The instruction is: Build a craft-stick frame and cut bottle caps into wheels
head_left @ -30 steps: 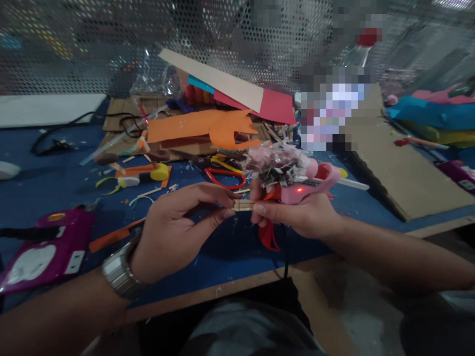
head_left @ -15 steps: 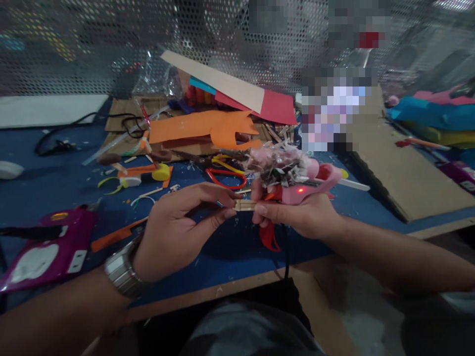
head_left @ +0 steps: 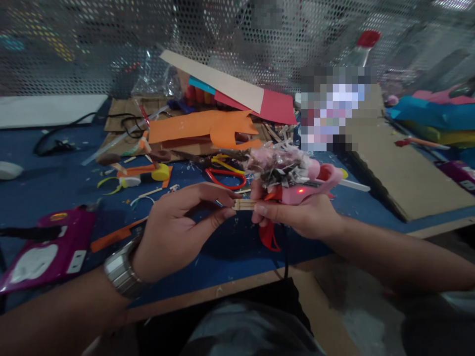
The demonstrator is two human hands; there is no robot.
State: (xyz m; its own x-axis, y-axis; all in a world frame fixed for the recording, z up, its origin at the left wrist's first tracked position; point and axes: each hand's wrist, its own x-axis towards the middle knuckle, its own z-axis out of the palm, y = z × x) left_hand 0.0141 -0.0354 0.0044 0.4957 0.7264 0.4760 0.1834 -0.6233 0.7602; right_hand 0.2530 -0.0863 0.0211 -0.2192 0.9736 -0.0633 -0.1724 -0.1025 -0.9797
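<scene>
Magenta glossy packet [head_left: 44, 252] whose label I cannot read, steel-banded watch [head_left: 120, 269], my left hand [head_left: 174, 227] pinching small pale wooden sticks [head_left: 243, 204] above the blue mat [head_left: 55, 188], my right hand [head_left: 297, 212] grasping their other end plus pink plastic glue gun [head_left: 311, 185], shredded foil tuft [head_left: 278, 165] on top.

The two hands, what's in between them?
In the head view, a small bundle of wooden sticks bridges the left hand and right hand, pinched at both ends.

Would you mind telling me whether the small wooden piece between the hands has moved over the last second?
No. The wooden piece sits at the same spot below the red scissors on the table, pinched by both hands.
</scene>
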